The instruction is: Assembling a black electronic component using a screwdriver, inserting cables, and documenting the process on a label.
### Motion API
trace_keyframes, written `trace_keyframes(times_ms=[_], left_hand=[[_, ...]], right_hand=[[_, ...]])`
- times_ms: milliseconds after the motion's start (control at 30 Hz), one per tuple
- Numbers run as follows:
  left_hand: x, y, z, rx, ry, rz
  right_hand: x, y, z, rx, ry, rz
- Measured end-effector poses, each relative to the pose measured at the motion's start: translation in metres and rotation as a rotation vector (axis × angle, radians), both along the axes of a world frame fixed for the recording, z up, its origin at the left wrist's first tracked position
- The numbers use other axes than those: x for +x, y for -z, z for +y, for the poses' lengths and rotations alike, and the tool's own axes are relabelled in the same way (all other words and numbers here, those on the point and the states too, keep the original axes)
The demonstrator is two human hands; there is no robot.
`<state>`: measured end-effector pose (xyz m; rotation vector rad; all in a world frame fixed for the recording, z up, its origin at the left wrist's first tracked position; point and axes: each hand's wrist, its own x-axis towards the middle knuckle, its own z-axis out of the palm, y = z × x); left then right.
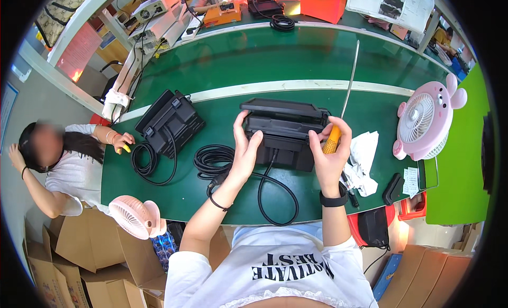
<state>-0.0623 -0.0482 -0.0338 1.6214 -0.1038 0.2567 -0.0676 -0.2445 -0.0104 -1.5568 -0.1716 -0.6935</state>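
At the green bench (pixel 211 123), black case (pixel 288 151), contents hidden from me, left hand (pixel 245 152) gripping it, right hand (pixel 332 155) clasping screwdriver (pixel 332 141)

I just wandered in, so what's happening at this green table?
A person grips a black case with the left hand. Their right hand, at the case's other side, holds a yellow-handled screwdriver, its long shaft pointing away from them. The case is at the near side of the table, with a cable looping from its front. To the left, a co-worker has one hand near a second black case.
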Motion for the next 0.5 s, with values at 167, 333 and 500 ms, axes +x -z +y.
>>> trace_keyframes(times_ms=[167, 333, 500], left_hand=[[-0.006, -0.008, 0.006, -0.117, 0.11, 0.044], [-0.01, -0.014, 0.01, -0.266, 0.228, 0.067], [-0.01, -0.009, 0.013, -0.289, 0.241, 0.084]], right_hand=[[-0.002, 0.0, 0.001, 0.015, 0.004, 0.013], [-0.003, 0.003, 0.0, 0.026, 0.002, 0.045], [-0.012, 0.007, 0.001, 0.17, -0.069, 0.118]])
